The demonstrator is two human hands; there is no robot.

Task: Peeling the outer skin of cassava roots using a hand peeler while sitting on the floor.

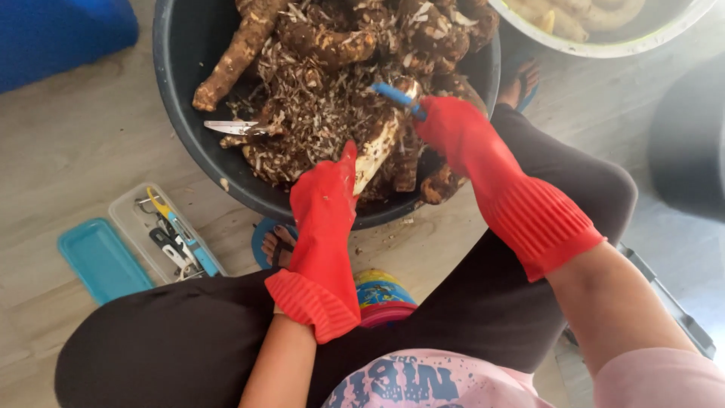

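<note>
knife: (230,128) lying loose on the peel heap, left side of tub
clear box: (124,209) on floor left, small tools inside
teal lid: (98,261) flat just beside that box
pale bowl: (604,47) top right, peeled roots inside
blue object: (53,34) top left corner, cropped
floor: (68,143) light wood planks

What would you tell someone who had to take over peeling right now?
Left hand, in a red glove, grips a half-peeled root over the black tub.
Right hand, also gloved, holds a blue-handled peeler against the root's upper end.
Done: the root shows pale flesh along much of its length; peelings cover the tub.
Left: brown unpeeled roots remain in the tub.
A loose knife lies on the peelings. A clear box of tools sits on the floor at the left.
</note>
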